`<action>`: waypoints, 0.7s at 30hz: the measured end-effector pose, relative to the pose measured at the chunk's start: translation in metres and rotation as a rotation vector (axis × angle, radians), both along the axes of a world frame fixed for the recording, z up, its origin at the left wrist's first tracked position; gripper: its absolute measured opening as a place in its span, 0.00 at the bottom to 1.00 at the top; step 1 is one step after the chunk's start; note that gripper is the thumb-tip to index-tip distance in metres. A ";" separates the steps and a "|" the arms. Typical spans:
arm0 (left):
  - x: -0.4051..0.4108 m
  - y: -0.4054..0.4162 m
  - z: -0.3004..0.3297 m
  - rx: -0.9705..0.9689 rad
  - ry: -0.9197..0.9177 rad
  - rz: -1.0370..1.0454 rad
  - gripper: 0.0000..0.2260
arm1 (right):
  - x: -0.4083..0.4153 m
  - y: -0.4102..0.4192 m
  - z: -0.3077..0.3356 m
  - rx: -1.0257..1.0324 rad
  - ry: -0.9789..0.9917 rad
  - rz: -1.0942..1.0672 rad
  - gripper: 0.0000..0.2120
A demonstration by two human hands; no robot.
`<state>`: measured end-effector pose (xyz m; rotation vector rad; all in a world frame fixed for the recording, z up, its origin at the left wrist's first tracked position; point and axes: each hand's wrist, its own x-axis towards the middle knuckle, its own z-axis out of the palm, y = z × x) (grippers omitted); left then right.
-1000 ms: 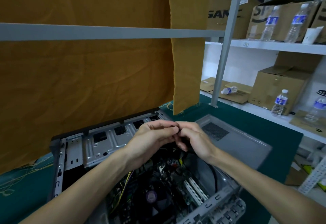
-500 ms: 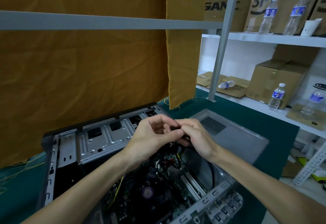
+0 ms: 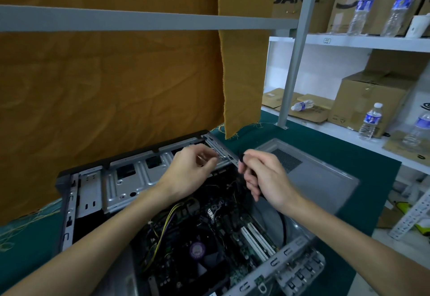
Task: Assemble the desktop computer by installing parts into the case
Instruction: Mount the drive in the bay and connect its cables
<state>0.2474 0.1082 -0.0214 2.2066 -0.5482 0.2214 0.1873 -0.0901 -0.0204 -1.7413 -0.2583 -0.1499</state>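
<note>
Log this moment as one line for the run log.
left hand: fingers curled, nothing seen held | right hand: pinching small black part | both over open case | not yet installed
</note>
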 end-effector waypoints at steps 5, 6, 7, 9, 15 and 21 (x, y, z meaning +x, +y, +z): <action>0.020 -0.016 -0.011 0.220 0.009 0.106 0.09 | 0.003 0.001 0.000 0.004 0.075 -0.087 0.16; 0.022 -0.019 -0.013 0.249 0.014 0.128 0.11 | 0.002 0.001 -0.001 -0.001 0.078 -0.084 0.16; 0.025 -0.021 -0.015 0.271 0.015 0.145 0.13 | 0.001 0.000 -0.001 -0.003 0.079 -0.080 0.16; 0.029 -0.021 -0.018 0.269 0.034 0.155 0.15 | 0.000 0.000 -0.002 -0.004 0.085 -0.073 0.16; 0.041 -0.016 -0.013 0.204 0.182 0.048 0.12 | 0.004 0.000 -0.004 -0.110 0.092 -0.076 0.16; 0.024 0.010 -0.021 0.492 -0.322 -0.258 0.20 | 0.012 -0.003 -0.006 -0.116 0.107 -0.120 0.16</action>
